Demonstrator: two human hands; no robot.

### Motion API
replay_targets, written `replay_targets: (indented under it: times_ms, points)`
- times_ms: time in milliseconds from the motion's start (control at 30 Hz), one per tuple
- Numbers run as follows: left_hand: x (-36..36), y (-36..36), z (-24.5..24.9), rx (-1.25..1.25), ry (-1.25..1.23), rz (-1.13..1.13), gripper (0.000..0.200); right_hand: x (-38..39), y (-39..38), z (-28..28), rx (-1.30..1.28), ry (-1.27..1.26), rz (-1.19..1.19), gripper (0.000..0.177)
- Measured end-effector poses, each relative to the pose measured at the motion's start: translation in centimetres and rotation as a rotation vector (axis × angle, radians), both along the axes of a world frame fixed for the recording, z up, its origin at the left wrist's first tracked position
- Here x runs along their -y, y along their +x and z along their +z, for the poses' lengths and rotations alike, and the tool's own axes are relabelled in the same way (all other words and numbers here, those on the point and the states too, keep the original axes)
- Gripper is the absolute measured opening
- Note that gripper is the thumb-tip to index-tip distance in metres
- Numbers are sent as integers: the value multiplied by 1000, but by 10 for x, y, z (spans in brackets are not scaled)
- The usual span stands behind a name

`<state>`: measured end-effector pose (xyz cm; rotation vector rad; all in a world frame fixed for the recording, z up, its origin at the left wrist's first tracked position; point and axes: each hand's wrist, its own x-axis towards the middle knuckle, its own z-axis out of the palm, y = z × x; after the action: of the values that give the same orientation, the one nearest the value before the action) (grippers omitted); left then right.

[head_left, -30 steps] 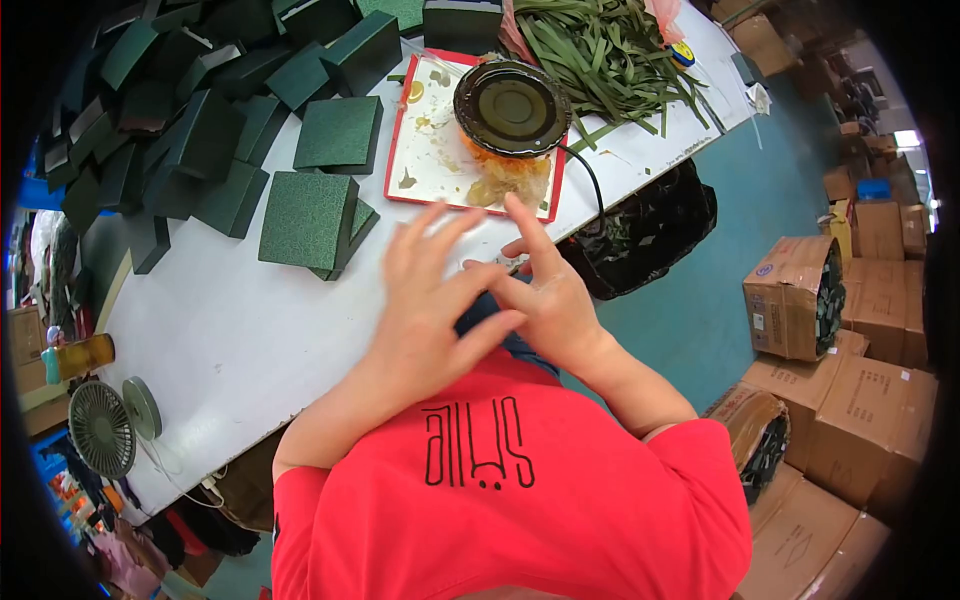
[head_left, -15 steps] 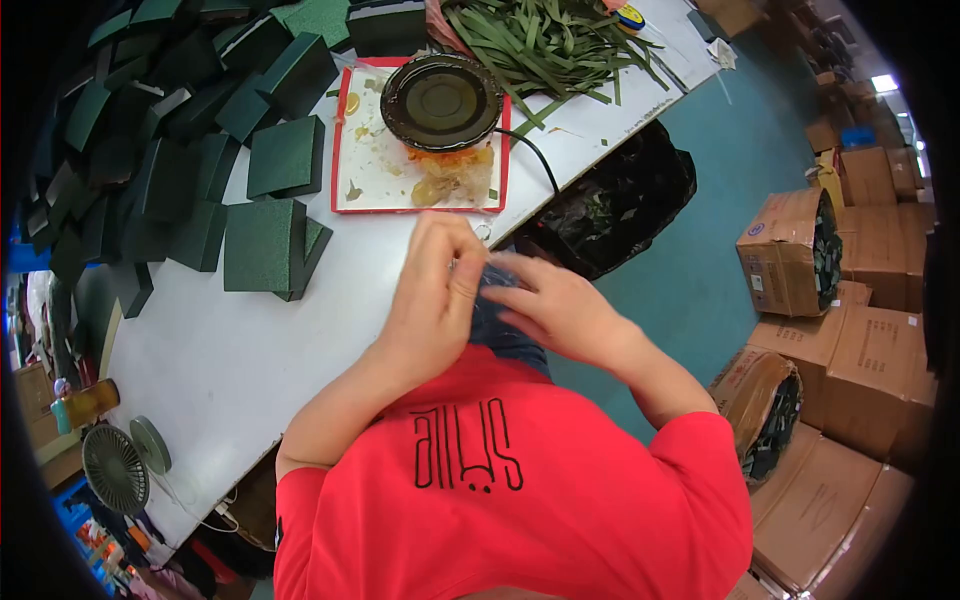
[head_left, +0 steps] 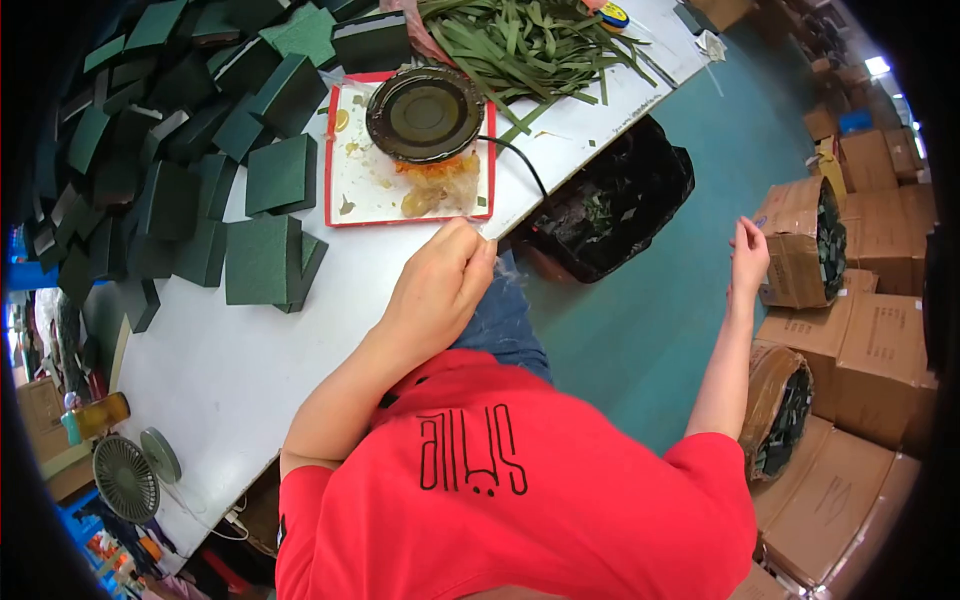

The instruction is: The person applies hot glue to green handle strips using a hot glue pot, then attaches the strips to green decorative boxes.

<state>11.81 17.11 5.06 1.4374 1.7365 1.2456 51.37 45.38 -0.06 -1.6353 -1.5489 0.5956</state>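
My left hand (head_left: 437,287) is closed in a fist at the table's front edge, just below the red-rimmed white tray (head_left: 327,190). Whatever its fingers hold, if anything, is hidden. Out to the right, over the floor near a carton (head_left: 793,247), is my right hand (head_left: 749,258), its fingers curled together; I cannot make out anything in them. On the tray stands a round black hot plate (head_left: 425,112) with dark residue and a cable. Yellowish, glue-like lumps (head_left: 440,190) lie on the tray in front of it.
Dark green foam blocks (head_left: 280,175) are heaped at the left of the white table (head_left: 270,370). Green strips (head_left: 520,45) lie at the back. A black bin bag (head_left: 640,205) hangs open beside the table. Cartons (head_left: 870,350) are stacked right; a small fan (head_left: 127,478) stands left.
My hands were together by the table edge. The right has swung far out to the right, while the left stays near the tray, now closed in a fist. The camera view has shifted slightly.
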Motion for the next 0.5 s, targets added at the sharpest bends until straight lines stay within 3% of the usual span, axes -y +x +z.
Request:
replay_targets:
  times_ms: [67, 200, 267, 433, 500]
  points:
    - [-7, 4, 0, -11, -11, 5, 24, 31, -65, 36, -153, 90, 234, 27]
    - [-10, 9, 1, 26, -62, -28, 24, 122, -168, 89, -332, -251, 697, 31]
    - [-11, 13, 0, 60, -41, -51, 20, 146, -194, 102, -58, -190, 1020, 35]
    - [-7, 12, -2, 128, 40, -68, 10, 161, -225, 87, -185, -293, 1116, 30]
    - [-6, 8, 4, 167, 42, -46, 10, 151, -221, 82, -235, -350, 1047, 25]
